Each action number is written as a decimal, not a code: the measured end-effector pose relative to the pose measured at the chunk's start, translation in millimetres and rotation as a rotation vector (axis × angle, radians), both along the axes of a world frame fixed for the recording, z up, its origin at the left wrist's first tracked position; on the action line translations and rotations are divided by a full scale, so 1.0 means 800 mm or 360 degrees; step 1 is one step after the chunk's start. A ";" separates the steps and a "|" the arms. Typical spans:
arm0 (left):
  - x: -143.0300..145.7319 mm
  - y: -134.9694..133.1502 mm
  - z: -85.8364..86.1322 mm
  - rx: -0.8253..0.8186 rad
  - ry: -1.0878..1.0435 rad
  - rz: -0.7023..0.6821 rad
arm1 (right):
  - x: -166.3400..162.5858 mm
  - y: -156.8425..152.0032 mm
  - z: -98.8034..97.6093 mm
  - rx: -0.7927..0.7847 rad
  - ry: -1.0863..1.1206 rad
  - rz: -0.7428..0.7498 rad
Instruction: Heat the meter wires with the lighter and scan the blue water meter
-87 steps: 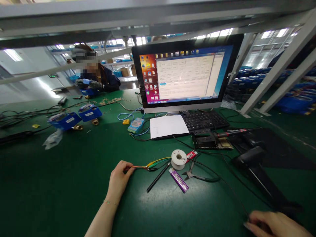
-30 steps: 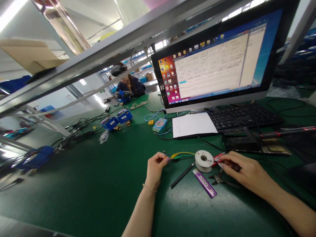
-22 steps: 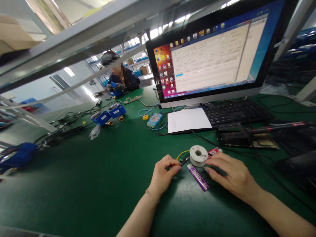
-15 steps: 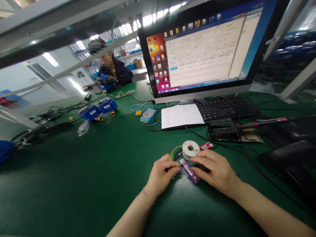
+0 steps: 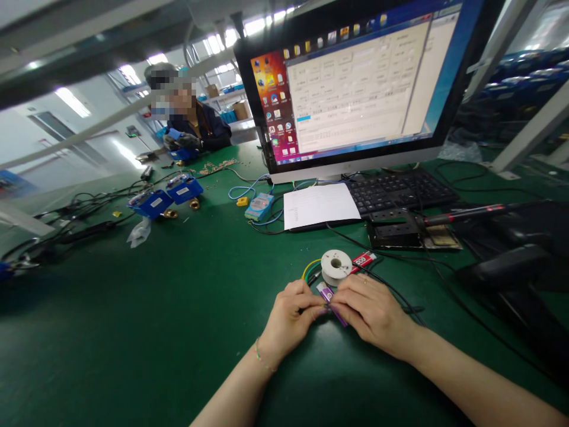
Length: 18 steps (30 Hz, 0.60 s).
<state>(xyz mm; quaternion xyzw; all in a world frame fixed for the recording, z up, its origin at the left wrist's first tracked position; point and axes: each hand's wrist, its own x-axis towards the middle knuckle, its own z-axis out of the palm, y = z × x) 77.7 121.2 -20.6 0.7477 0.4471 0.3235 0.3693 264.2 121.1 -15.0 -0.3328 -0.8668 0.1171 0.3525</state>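
Observation:
My left hand (image 5: pixel 296 311) is closed in a pinch, its fingertips on something small and dark that I cannot make out. My right hand (image 5: pixel 376 311) is pinched too, with its fingertips meeting the left ones at the same spot. Under the fingers lies a slim purple stick-shaped item (image 5: pixel 324 290) with white lettering, partly covered by the right hand. Just beyond stands a white spool (image 5: pixel 336 267). A similar red item (image 5: pixel 363 261) lies behind the spool. Yellow and green wires (image 5: pixel 307 271) curve beside the left fingers.
A monitor (image 5: pixel 351 95), a keyboard (image 5: pixel 400 190) and a white paper sheet (image 5: pixel 320 206) stand beyond the hands. To the right are a soldering iron (image 5: pixel 462 213) and a black device (image 5: pixel 507 279). Blue valve units (image 5: pixel 155 203) sit left. Across the bench, a gloved co-worker (image 5: pixel 195 127) handles a blue part.
My right hand has moved left, from beside the purple item and spool to the left fingertips, and its fingers have closed. The view has shifted slightly.

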 end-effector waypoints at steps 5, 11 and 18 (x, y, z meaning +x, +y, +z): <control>0.002 0.001 0.002 -0.0199 -0.0163 0.0029 | 0.001 -0.002 0.004 0.0014 -0.0003 -0.0125; -0.006 0.006 -0.001 -0.0510 -0.0416 0.0166 | 0.020 0.006 0.008 -0.0046 0.0273 -0.0417; -0.009 0.006 -0.003 -0.0575 -0.0511 0.0215 | 0.020 0.005 -0.006 0.0015 -0.0047 -0.0232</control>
